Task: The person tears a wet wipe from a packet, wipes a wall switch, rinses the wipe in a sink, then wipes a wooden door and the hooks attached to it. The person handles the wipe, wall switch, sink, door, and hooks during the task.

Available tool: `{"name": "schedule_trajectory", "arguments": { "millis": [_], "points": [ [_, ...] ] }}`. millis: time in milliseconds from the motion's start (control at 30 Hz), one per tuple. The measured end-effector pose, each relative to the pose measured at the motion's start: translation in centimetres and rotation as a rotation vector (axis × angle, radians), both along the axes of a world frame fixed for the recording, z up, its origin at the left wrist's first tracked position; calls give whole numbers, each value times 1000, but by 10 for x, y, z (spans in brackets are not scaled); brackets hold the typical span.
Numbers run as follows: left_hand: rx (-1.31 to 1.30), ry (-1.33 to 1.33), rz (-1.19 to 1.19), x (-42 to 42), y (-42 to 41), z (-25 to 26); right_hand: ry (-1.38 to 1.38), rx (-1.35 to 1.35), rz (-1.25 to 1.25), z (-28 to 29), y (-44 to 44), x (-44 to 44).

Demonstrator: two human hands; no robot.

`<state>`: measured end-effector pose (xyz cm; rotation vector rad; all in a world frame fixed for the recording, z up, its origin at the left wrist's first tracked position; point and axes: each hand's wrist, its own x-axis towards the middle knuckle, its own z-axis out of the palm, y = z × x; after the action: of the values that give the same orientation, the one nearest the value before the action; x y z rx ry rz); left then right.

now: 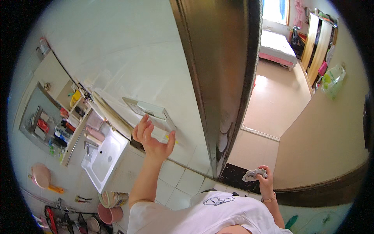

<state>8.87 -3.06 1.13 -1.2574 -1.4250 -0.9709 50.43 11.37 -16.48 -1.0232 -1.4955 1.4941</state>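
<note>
My left hand (153, 143) is raised at the white-tiled wall (140, 55), its fingers bent and spread, with nothing in them. Its fingertips overlap the lower edge of a white switch and socket panel (155, 111); whether they touch it I cannot tell. Low on the right, my right hand (266, 180) grips a crumpled grey-white cloth (253, 175). Part of the cloth is hidden in the fingers. A bracelet (269, 199) circles that wrist.
A dark door frame (216, 58) rises between the wall and a doorway to a room with a bed (276, 46). To the left are a white washbasin (106, 159), a mirror (41, 117) and a pink bucket (110, 213). A plastic bag (334, 80) hangs at right.
</note>
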Motion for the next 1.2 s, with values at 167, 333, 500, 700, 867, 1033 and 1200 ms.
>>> {"name": "schedule_trajectory", "arguments": {
  "millis": [167, 333, 500, 700, 867, 1033, 1200],
  "points": [
    [-44, -57, -6, 12, 29, 7, -40, -14, 74, -20, 42, 30],
    [-114, 33, 104, 3, 30, 5, -23, -86, 123, -22, 57, 49],
    [-127, -41, 193, 23, 27, -5, -72, 81, 131, -15, 74, 74],
    [-206, -173, -201, 135, 38, -121, -43, 34, 32, -48, 99, 110],
    [-733, -654, -764, 276, 154, -145, 33, 75, 65, -26, 135, 89],
    [-918, -1357, -1128, 314, 283, -198, 31, 91, 155, 2, 204, 64],
    [-932, -1706, -1359, 307, 400, -215, 120, -127, 97, 10, 304, 56]
  ]
}}
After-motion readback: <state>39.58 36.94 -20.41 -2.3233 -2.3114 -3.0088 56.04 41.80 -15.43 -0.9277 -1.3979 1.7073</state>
